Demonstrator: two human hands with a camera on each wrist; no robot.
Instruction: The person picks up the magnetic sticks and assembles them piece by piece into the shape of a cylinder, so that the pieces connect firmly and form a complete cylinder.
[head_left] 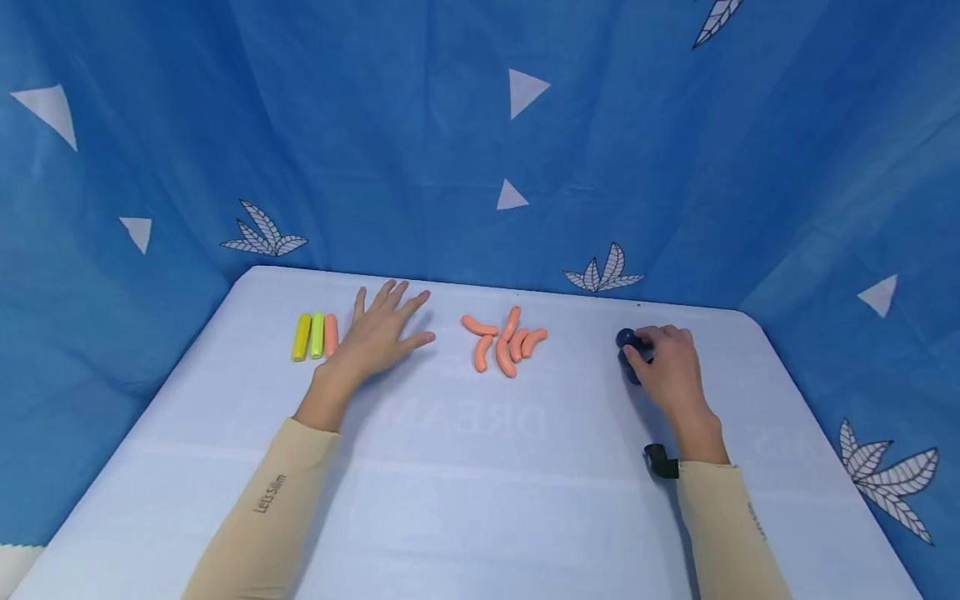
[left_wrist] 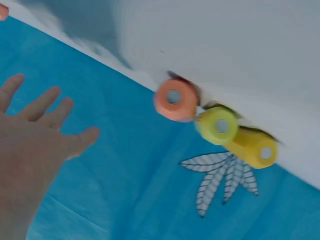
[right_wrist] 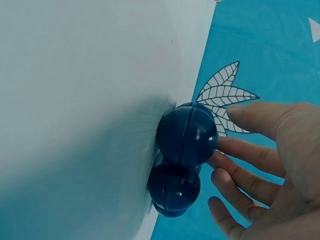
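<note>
My right hand (head_left: 670,362) is over the dark blue glossy balls (head_left: 626,337) at the right of the table. In the right wrist view, several seamed balls (right_wrist: 187,136) sit close together, and the fingertips (right_wrist: 227,142) lie right beside them while the thumb stays apart from them. Spread wide above the table, my left hand (head_left: 377,333) holds nothing. Just left of it lie three short round sticks: an orange one (head_left: 331,333), a lime one (head_left: 317,335) and a yellow one (head_left: 302,337). Their round ends show pale centres in the left wrist view.
Several curved orange sausage-shaped pieces (head_left: 506,357) lie grouped between the hands. A black device (head_left: 662,461) is at the right wrist. Behind the white table (head_left: 465,517) hangs a blue patterned curtain (head_left: 420,150).
</note>
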